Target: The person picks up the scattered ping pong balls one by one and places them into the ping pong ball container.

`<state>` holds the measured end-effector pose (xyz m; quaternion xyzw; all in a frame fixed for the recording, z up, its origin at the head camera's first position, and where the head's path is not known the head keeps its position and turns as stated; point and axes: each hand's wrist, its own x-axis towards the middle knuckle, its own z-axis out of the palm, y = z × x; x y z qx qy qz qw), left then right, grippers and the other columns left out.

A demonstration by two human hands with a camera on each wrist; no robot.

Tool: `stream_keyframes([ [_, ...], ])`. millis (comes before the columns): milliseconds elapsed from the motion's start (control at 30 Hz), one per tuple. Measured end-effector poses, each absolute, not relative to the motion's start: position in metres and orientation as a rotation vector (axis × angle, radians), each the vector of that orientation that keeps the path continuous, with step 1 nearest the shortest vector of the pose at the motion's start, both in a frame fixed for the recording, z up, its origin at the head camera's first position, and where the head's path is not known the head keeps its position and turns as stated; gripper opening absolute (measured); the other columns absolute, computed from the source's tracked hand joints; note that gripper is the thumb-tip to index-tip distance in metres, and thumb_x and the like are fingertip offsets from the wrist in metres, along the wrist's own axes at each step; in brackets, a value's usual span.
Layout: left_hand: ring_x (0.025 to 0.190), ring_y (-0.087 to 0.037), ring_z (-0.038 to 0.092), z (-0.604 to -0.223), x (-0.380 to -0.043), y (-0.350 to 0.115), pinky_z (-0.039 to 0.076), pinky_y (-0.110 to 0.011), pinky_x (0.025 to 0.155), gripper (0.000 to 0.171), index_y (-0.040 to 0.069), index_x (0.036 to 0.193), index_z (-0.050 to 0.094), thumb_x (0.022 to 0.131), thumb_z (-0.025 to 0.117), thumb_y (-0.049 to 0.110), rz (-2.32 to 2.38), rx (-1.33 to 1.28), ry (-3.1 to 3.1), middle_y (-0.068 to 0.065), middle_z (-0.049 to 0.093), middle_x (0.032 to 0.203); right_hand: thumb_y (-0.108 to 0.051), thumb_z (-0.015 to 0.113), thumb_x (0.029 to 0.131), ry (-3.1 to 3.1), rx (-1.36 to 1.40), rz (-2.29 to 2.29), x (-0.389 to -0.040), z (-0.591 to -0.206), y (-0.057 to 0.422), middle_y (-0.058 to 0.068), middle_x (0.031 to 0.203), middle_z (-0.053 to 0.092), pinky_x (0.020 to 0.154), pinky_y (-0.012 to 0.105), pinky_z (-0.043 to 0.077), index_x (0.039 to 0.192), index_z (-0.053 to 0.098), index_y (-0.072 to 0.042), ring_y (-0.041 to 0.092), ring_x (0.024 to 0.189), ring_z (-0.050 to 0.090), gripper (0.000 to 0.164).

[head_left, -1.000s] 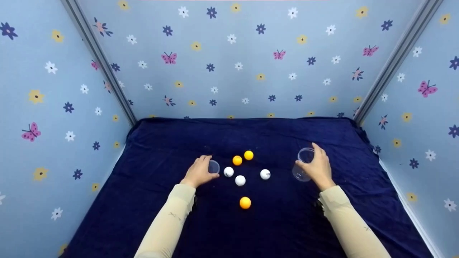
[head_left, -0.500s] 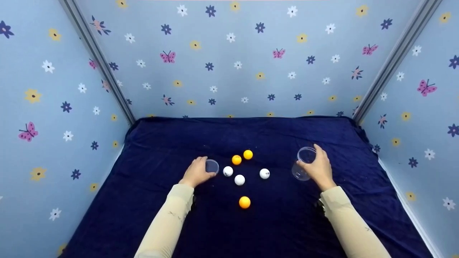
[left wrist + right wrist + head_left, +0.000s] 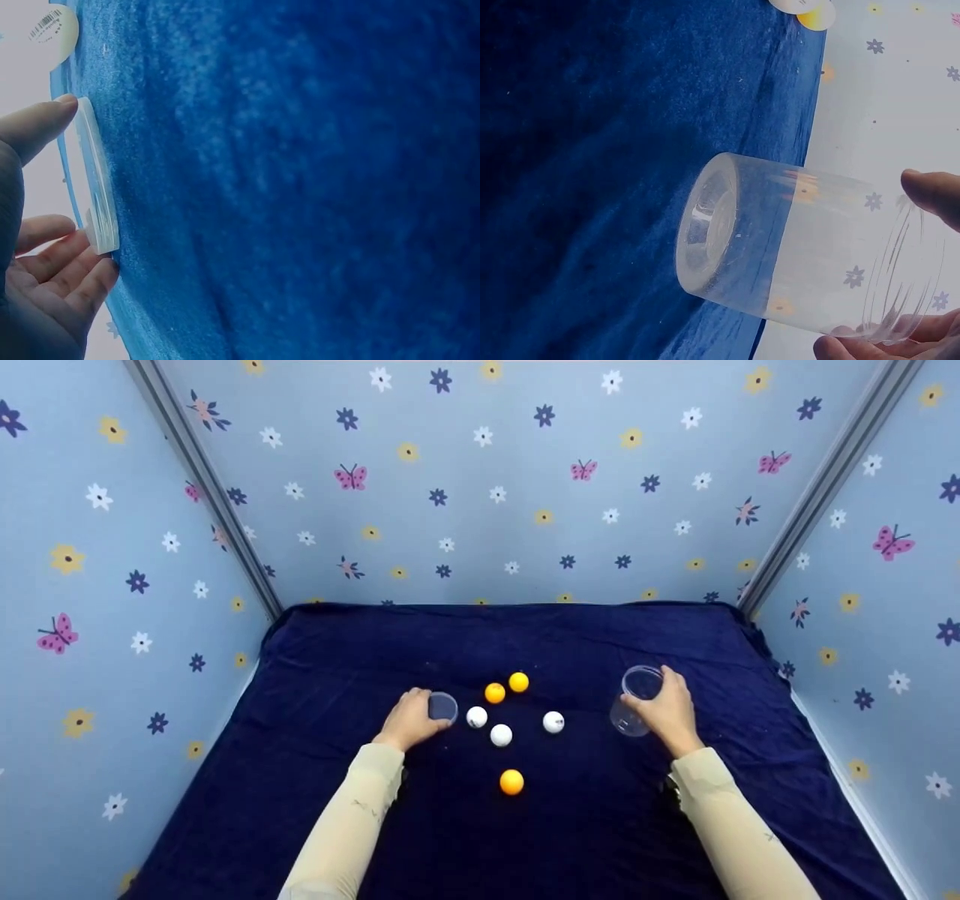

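Observation:
My left hand (image 3: 411,721) grips a round clear plastic lid (image 3: 443,708) between thumb and fingers. In the left wrist view the lid (image 3: 99,180) lies flat at the blue cloth, the thumb on one edge and fingertips at the opposite edge. My right hand (image 3: 667,712) holds a clear plastic jar (image 3: 628,721) by its threaded mouth. No lid covers that mouth, and nothing shows inside the jar (image 3: 757,232). Between the hands lie white balls (image 3: 553,722) and orange balls (image 3: 511,782), three of each. One white ball (image 3: 476,717) is close beside the lid.
A dark blue cloth (image 3: 585,832) with shallow folds covers the table. Light blue walls (image 3: 480,472) with flowers and butterflies enclose the back and both sides. Grey metal posts (image 3: 214,495) stand in the corners.
My left hand and the lid have shifted slightly left, a little farther from the nearest white ball. The right hand still holds the jar in nearly the same place. The balls stay put.

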<state>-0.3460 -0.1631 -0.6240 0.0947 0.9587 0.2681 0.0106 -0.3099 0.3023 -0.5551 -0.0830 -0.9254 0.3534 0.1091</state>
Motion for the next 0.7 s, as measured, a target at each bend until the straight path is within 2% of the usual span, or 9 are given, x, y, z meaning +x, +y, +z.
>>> stream_keyframes([
  [267,0.123,-0.044,0.063,-0.67,-0.373,-0.177,0.054,-0.057,0.107,0.074,-0.008,0.131,0.07,0.083,0.088,0.046,0.89,0.361,3.024,-0.026,0.066,0.132,-0.03,0.09,0.084,-2.72,-0.259,1.053,-0.309,-0.556,0.302,0.043,0.16,0.041,0.126,0.064,0.036,0.161,0.033,0.015,0.058,0.149,0.043,0.106],
  [500,0.122,-0.044,0.064,-0.632,-0.353,-0.168,0.054,-0.059,0.105,0.065,-0.008,0.127,0.073,0.085,0.09,0.039,0.865,0.319,2.974,-0.026,0.067,0.131,-0.028,0.091,0.084,-2.716,-0.263,1.064,-0.31,-0.559,0.303,0.042,0.161,0.04,0.128,0.062,0.034,0.161,0.033,0.015,0.057,0.15,0.042,0.106],
  [700,0.119,-0.043,0.064,-0.626,-0.348,-0.164,0.054,-0.056,0.106,0.062,-0.008,0.128,0.073,0.086,0.09,0.035,0.857,0.307,2.991,-0.026,0.067,0.128,-0.027,0.091,0.083,-2.7,-0.259,1.056,-0.311,-0.557,0.303,0.041,0.159,0.043,0.127,0.062,0.036,0.16,0.036,0.015,0.057,0.149,0.044,0.104],
])
